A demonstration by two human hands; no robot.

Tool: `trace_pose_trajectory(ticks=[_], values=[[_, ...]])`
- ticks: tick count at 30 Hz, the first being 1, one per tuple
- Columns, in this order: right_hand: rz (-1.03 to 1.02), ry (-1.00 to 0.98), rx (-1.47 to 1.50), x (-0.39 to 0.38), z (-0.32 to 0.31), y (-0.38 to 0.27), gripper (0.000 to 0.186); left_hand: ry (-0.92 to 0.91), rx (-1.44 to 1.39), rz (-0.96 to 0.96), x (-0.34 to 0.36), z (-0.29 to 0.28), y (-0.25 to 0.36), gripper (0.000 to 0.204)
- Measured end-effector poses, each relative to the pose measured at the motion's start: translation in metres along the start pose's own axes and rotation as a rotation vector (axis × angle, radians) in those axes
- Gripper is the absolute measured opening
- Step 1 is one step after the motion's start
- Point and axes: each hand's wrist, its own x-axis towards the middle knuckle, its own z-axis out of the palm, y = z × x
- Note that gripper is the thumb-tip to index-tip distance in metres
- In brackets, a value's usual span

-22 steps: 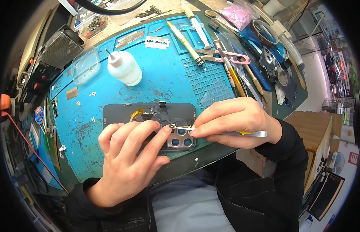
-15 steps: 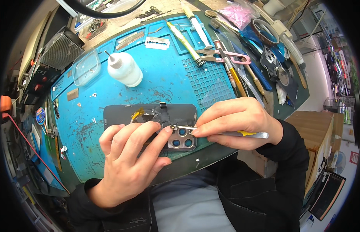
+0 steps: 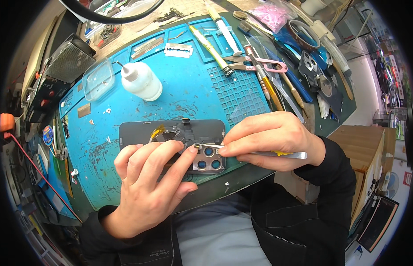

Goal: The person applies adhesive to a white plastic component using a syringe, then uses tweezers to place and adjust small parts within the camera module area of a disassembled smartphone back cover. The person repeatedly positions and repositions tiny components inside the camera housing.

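Note:
A dark phone back housing [image 3: 133, 130] lies on the blue mat, with a metal camera plate [image 3: 209, 158] at its right end. Its round openings look blue. My right hand [image 3: 275, 139] grips silver tweezers [image 3: 298, 155] with a yellow mark on the handle. The tweezer tips reach a tiny part by the top edge of the camera plate. My left hand [image 3: 153, 181] rests over the housing's lower edge, fingers spread, its index fingertip against that same spot. Dark flex cable and a yellow patch [image 3: 157, 131] show above my left fingers; what lies under them is hidden.
On the blue work mat [image 3: 104, 164] stand a white dropper bottle [image 3: 142, 82] and a clear plastic tray [image 3: 98, 80]. Razor blades [image 3: 179, 50], pink-handled cutters [image 3: 273, 66] and several slim tools lie farther back. A cardboard box [image 3: 364, 146] is at right, a metal-finned device [image 3: 71, 57] at left.
Both hands keep nearly the same place, with the tweezer tips still at the camera plate's top edge. The view has shifted very slightly.

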Motion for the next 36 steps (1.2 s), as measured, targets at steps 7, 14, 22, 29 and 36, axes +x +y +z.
trace_pose_trajectory(ticks=[7, 14, 22, 29, 36], values=[[-0.011, 0.009, -0.006, -0.0003, 0.0012, 0.0015, 0.026, -0.001, -0.009, -0.001, 0.0005, 0.0001, 0.0001, 0.053], [-0.016, 0.009, 0.006, -0.0007, 0.0001, 0.0004, 0.026, 0.000, -0.009, 0.005, 0.0006, -0.0009, 0.0004, 0.051], [-0.020, 0.008, 0.000, -0.0009, 0.0005, 0.0011, 0.027, 0.004, -0.020, 0.003, 0.0016, -0.0011, 0.0004, 0.050], [-0.028, 0.003, -0.006, 0.0000, 0.0002, 0.0009, 0.026, 0.003, 0.011, 0.010, 0.0011, -0.0013, 0.0007, 0.051], [-0.020, -0.013, -0.028, -0.0022, 0.0001, 0.0022, 0.037, 0.002, 0.065, 0.032, 0.0001, -0.0012, 0.0003, 0.051]])
